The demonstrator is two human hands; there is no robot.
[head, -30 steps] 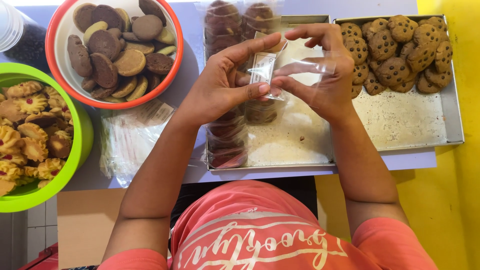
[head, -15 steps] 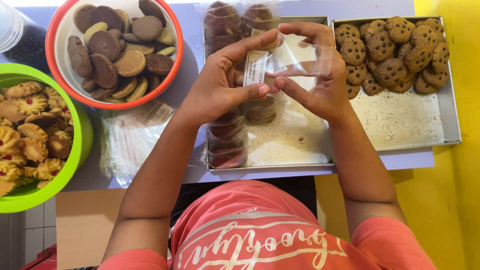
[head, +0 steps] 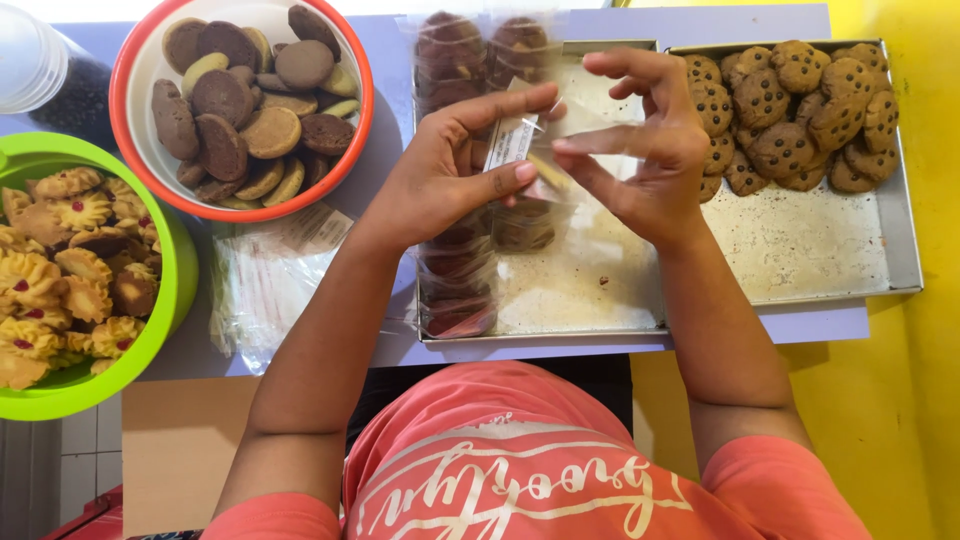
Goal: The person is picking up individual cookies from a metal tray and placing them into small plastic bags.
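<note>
Here my left hand (head: 455,170) and right hand (head: 650,150) both pinch a small clear plastic bag (head: 525,145), held above the metal tray (head: 600,290) of bagged cookies (head: 455,270).

Short-sleeved tee (head: 560,470) in coral pink, filling the lower middle of the frame. Sleeves ending high on the upper arms, one at lower left, one at lower right. White cursive lettering across the chest, seen upside down from above, with thin white curved stripes arching over it. Slightly faded, soft-looking fabric, a few creases near the collar. Both forearms bare from sleeve to wrist, running up toward the centre of the frame. Left hand (head: 450,170) and right hand (head: 640,150) bare too: no gloves, no rings, no watch, no bracelets visible. Fingernails short and plain, unpainted where showing.
</note>
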